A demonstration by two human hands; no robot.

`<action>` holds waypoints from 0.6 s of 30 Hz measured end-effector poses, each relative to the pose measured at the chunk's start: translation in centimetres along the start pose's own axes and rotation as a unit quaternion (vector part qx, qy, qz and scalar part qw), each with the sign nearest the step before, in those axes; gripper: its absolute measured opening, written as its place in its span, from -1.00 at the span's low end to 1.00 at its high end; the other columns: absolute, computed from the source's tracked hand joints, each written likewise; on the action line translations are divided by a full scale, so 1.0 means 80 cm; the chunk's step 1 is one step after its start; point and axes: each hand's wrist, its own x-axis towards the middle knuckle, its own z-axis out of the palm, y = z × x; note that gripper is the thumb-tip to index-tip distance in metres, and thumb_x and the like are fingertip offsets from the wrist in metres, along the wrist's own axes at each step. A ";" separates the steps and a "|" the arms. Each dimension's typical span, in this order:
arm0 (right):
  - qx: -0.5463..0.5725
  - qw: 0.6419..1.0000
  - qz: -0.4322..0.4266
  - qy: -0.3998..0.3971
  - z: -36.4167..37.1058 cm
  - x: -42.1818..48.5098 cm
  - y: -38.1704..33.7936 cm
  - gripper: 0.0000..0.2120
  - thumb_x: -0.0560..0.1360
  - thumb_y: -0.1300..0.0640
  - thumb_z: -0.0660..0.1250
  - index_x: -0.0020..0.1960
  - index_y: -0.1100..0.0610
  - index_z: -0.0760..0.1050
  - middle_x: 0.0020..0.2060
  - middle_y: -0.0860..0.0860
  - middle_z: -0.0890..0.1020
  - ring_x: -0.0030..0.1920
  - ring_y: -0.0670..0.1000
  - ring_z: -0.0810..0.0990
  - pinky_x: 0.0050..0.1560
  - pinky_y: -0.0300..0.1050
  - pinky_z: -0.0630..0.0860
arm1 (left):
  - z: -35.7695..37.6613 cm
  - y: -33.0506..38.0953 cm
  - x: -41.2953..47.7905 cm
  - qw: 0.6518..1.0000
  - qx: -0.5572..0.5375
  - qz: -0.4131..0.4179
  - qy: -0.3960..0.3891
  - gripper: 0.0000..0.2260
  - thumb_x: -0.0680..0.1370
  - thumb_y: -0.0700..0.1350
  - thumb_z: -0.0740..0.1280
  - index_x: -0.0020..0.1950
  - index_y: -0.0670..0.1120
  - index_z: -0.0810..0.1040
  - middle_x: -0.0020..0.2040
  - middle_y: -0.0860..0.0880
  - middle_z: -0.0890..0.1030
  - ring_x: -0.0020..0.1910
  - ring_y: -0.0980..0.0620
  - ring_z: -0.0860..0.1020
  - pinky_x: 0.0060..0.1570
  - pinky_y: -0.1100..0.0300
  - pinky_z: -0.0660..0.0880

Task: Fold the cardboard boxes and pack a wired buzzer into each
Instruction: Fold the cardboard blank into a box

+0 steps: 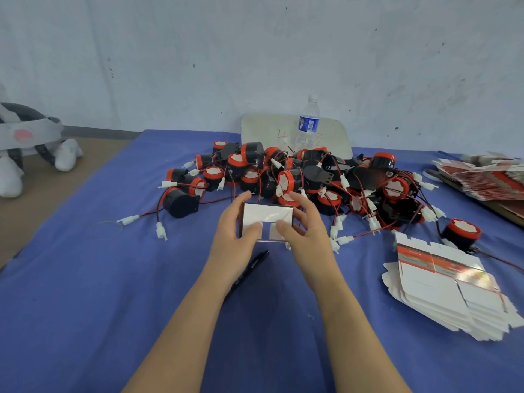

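Note:
A small white cardboard box is held above the blue cloth at the centre, between both hands. My left hand grips its left side, thumb pressed on the near flap. My right hand grips the right side, thumb on the other near flap, fingers curled over the far edge. Behind the box lies a heap of black and red wired buzzers with red wires and white plugs. One buzzer sits apart at the right. A stack of flat unfolded boxes lies at the right.
A black marker pen lies on the blue cloth under my left wrist. A water bottle stands before a white board by the wall. More flat cartons are piled far right. A plush toy sits left.

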 end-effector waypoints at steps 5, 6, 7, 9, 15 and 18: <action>-0.033 0.999 0.025 0.001 0.002 0.001 0.004 -0.71 0.57 0.25 0.28 0.24 -0.01 0.45 0.15 0.01 0.57 0.11 -0.08 0.57 0.08 -0.19 0.54 | 0.004 0.003 -0.004 0.996 0.029 0.070 0.046 -0.55 0.56 -0.34 0.14 0.29 0.14 0.27 0.21 0.28 0.36 0.26 0.24 0.39 0.08 0.32 0.44; -0.032 0.999 0.028 0.003 0.004 0.001 0.005 -0.73 0.57 0.24 0.28 0.20 -0.03 0.45 0.14 0.01 0.58 0.08 -0.09 0.58 0.07 -0.20 0.55 | 0.004 0.003 -0.004 0.995 0.029 0.081 0.055 -0.57 0.55 -0.36 0.14 0.22 0.14 0.29 0.19 0.29 0.34 0.26 0.24 0.38 0.05 0.33 0.45; -0.030 0.999 0.031 0.006 0.004 0.002 0.006 -0.74 0.57 0.24 0.29 0.18 -0.04 0.45 0.13 0.02 0.59 0.07 -0.08 0.58 0.07 -0.18 0.56 | 0.004 0.003 -0.004 0.993 0.037 0.095 0.063 -0.59 0.54 -0.38 0.13 0.14 0.13 0.30 0.22 0.30 0.32 0.29 0.27 0.34 0.09 0.37 0.42; -0.026 0.999 0.031 0.014 0.005 0.003 0.007 -0.75 0.56 0.26 0.29 0.16 -0.02 0.46 0.11 0.04 0.59 0.06 -0.03 0.59 0.08 -0.12 0.56 | 0.004 0.006 -0.004 0.988 0.076 0.117 0.061 -0.62 0.52 -0.40 0.13 -0.02 0.12 0.36 0.38 0.19 0.26 0.34 0.41 0.21 0.13 0.54 0.26; -0.022 0.998 0.040 0.032 0.002 0.005 0.008 -0.75 0.55 0.27 0.29 0.17 0.00 0.47 0.10 0.02 0.59 0.10 -0.02 0.57 0.08 -0.07 0.57 | -0.001 0.004 -0.005 0.998 0.019 0.063 -0.004 -0.68 0.60 -0.22 0.18 -0.16 0.09 0.63 0.40 0.15 0.33 0.40 0.23 0.29 0.30 0.16 0.39; -0.007 0.998 0.056 0.039 -0.002 0.005 0.008 -0.75 0.55 0.28 0.29 0.18 0.03 0.48 0.10 0.06 0.60 0.09 0.08 0.58 0.09 0.05 0.57 | -0.002 0.010 -0.009 0.994 0.049 0.086 -0.043 -0.82 0.58 -0.10 0.28 -0.08 0.16 0.61 0.35 0.23 0.30 0.39 0.33 0.23 0.09 0.53 0.35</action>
